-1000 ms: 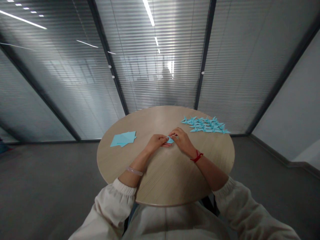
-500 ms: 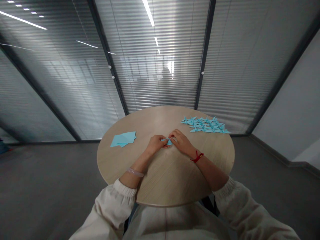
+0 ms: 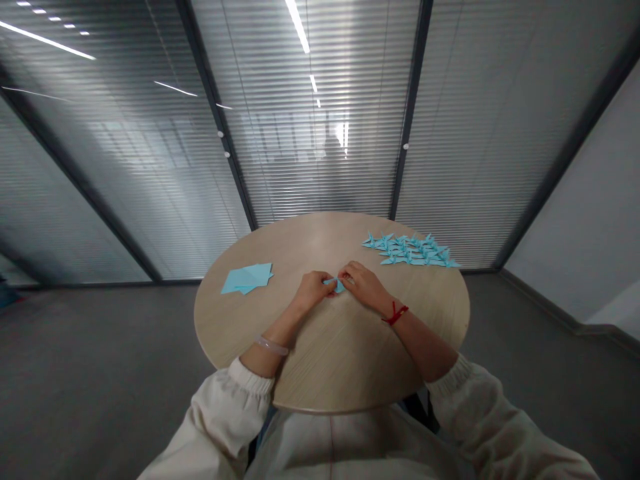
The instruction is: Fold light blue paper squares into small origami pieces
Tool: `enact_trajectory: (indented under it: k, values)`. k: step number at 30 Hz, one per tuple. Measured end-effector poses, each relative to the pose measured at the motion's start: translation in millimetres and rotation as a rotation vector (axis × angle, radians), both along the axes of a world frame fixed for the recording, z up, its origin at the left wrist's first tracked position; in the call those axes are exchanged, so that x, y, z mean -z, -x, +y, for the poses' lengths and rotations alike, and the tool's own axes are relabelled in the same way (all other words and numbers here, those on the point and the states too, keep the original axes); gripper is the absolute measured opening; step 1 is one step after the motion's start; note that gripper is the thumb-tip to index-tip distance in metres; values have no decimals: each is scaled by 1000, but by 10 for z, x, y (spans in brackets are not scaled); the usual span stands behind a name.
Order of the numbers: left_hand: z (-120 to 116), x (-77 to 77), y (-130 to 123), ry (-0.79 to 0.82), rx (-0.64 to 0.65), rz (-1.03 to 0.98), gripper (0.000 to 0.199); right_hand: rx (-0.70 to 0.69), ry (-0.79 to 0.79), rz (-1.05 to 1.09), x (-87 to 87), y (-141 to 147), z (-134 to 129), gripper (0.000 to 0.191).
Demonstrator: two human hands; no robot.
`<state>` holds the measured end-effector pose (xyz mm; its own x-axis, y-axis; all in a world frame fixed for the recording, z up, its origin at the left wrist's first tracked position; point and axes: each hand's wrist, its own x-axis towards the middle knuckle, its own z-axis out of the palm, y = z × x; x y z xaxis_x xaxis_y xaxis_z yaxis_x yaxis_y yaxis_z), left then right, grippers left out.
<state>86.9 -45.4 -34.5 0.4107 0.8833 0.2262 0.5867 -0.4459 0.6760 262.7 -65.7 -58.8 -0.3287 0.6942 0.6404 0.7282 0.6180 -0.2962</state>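
A small folded piece of blue paper (image 3: 339, 286) is pinched between my two hands, just above the middle of the round table. My left hand (image 3: 317, 288) grips its left side, with the thumb on the near face. My right hand (image 3: 361, 283) has its fingertips closed at the paper's upper right edge. The fingers cover much of the paper, so its exact folded shape is hidden.
The round wooden table (image 3: 345, 373) carries a few flat sheets of blue paper (image 3: 249, 277) on the left. Several folded blue paper cranes (image 3: 413, 251) stand in rows at the far right. Glass panels with blinds (image 3: 320, 180) rise behind the table.
My right hand has shifted very slightly down and to the right at the paper. Both hands keep their pinch, and everything else lies as before.
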Motion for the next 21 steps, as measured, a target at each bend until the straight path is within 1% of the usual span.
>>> enact_trajectory:
  k: [2,5,9,11,16,21]
  values:
    - [3,0,-1,48,10,-23,26,-9,-27,-48,-19,-10,-17,11]
    - [14,9,-3,140,18,-109,26,-16,-53,-87,-57,-16,-45,14]
    - [39,45,-5,340,58,-302,24,19,-81,-150,-87,1,-64,17]
    - [55,74,-6,410,86,-394,25,45,-97,-176,-85,13,-62,18]
    - [94,141,-11,477,128,-534,31,80,-147,-219,-68,24,-53,18]
    - [98,151,-23,549,157,-643,37,92,-184,-245,-80,26,-65,17]
